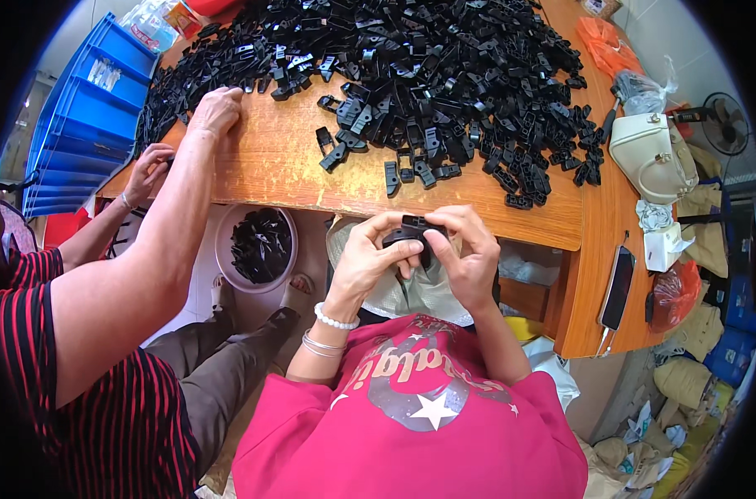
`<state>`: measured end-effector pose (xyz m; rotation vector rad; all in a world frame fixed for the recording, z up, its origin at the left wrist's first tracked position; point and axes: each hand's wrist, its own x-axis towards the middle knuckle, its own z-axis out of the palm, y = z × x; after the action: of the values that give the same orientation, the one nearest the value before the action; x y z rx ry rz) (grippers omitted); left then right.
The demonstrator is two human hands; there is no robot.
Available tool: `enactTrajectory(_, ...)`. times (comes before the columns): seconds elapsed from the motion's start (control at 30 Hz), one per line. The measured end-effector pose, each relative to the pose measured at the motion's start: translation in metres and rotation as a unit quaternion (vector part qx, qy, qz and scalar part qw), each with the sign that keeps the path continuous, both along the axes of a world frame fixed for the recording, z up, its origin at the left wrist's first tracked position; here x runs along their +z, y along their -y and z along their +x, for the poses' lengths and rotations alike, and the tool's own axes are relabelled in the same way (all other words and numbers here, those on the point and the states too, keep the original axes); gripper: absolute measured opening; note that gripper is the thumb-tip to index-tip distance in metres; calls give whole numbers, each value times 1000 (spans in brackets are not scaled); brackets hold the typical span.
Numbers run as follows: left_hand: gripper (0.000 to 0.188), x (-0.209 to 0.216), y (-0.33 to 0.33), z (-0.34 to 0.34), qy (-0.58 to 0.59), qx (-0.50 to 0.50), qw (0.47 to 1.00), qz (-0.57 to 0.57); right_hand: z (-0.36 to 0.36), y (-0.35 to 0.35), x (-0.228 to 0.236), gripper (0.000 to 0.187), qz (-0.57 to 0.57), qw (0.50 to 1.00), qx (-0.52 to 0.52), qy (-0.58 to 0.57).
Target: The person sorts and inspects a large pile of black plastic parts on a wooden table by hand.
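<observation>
Between both hands, just in front of the table's near edge, I hold a black plastic part. My left hand is closed round its left side, with a beaded bracelet and bangles on that wrist. From the other side my right hand pinches it between thumb and fingers. The fingers cover much of the part, so its full shape is hidden. Beyond my hands a large heap of similar black plastic parts covers the far side of the wooden table.
At left, a person in a striped shirt reaches one hand to the heap. Blue stacked bins stand behind. A tub of black pieces sits on the floor. At right are a white handbag, a phone and a fan.
</observation>
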<state>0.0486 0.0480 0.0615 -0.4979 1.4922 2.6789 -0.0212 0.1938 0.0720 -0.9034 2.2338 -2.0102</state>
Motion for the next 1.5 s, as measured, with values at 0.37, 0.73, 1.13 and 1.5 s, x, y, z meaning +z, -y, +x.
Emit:
enactTrajectory(0.37, 31, 20, -3, 0, -12, -58, 997, -39, -3, -5, -7, 17, -27, 999, 32, -21)
enactTrajectory(0.73, 28, 17, -4, 2, -13, -33, 999, -13, -7, -10, -9, 21, 6, 991, 54, -123)
enactTrajectory(1.13, 29, -6, 5, -12, -75, 51, 905, -415, -24, -21, -23, 12, 30, 989, 120, 85)
enactTrajectory(1.5, 14, -33, 29, -38, -13, 168, 907, -387, -64, 3, -50, 21, 262, 938, -147, -174)
